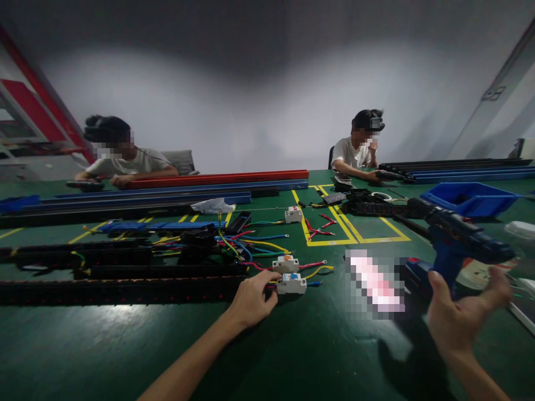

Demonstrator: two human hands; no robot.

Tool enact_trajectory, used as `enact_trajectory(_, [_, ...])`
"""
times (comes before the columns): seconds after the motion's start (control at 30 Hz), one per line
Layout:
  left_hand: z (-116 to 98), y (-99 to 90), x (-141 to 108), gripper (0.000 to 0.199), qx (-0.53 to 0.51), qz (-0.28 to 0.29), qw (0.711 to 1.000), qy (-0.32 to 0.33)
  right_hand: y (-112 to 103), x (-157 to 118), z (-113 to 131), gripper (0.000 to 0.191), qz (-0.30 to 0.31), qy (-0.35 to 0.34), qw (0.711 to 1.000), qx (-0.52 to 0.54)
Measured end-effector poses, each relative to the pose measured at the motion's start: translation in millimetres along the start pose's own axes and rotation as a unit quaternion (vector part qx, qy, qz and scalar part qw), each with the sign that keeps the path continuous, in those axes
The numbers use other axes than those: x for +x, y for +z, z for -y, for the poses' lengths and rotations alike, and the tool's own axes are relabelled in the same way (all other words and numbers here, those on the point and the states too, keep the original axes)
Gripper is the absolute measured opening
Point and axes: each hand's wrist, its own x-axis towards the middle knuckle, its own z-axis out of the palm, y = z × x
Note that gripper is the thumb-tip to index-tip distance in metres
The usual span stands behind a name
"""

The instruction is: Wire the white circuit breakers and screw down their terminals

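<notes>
My left hand (253, 298) is closed at the left end of a white circuit breaker (291, 284) with a blue switch, its thumb and index finger beside the wire entry. Yellow and blue wires with ring ends stick out of that breaker's right side. Just behind it lies a second breaker (285, 263) with an orange switch and a red wire. My right hand (463, 314) is open, thumb and fingers spread, close below a blue cordless drill (449, 245). The drill appears to stand on its battery; whether the hand touches its handle I cannot tell.
Long black strips (125, 291) lie along the left. Farther back are a third breaker (293, 214), red wires (320, 229), and a blue bin (470, 199). Red and blue rails (217, 178) lie before one co-worker (125, 159); another co-worker (355, 153) sits at the back right.
</notes>
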Motion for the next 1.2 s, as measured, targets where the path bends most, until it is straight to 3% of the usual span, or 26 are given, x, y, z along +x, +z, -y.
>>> enact_trajectory(0.07, [1,1.0,0,0.049,-0.008,-0.005,1.000,-0.010,6,-5,26,0.069,-0.001,-0.073,0.997,0.040])
enact_trajectory(0.1, [1,1.4,0,0.052,-0.012,-0.007,1.000,-0.015,13,-7,37,0.064,0.034,-0.111,0.992,0.057])
enact_trajectory(0.17, [2,1.9,0,0.054,-0.015,-0.008,1.000,-0.016,38,-11,54,0.057,0.165,-0.173,0.969,0.058])
enact_trajectory(0.23, [2,1.6,0,0.053,-0.013,-0.005,1.000,-0.011,71,-17,65,0.055,0.360,-0.221,0.906,0.009])
enact_trajectory(0.27, [1,1.1,0,0.052,-0.012,-0.003,1.000,-0.009,89,-20,69,0.051,0.406,-0.235,0.883,-0.005])
enact_trajectory(0.33, [0,-0.2,-1,0.052,-0.011,-0.003,1.000,-0.008,124,-27,77,0.045,0.438,-0.248,0.863,-0.027])
enact_trajectory(0.43, [-3,-2.1,-1,0.051,-0.015,-0.003,1.000,-0.008,168,-31,88,0.041,0.442,-0.242,0.861,-0.071])
enact_trajectory(0.57, [-5,-3.4,-2,0.050,-0.033,-0.001,0.999,-0.002,202,-25,97,0.041,0.425,-0.208,0.871,-0.134])
enact_trajectory(0.7, [-5,-4.2,-3,0.049,-0.044,-0.002,0.999,0.003,215,-15,97,0.039,0.424,-0.168,0.869,-0.194])
enact_trajectory(0.9, [-6,-4.9,-3,0.047,-0.049,-0.002,0.999,0.005,214,-7,94,0.038,0.434,-0.155,0.860,-0.219])
enact_trajectory(1.07, [-6,-5.3,-4,0.045,-0.046,-0.004,0.999,0.009,201,-5,94,0.036,0.443,-0.160,0.866,-0.168])
enact_trajectory(1.2, [-8,-7.5,-4,0.044,-0.043,-0.010,0.999,0.015,177,-12,96,0.028,0.431,-0.160,0.885,-0.076])
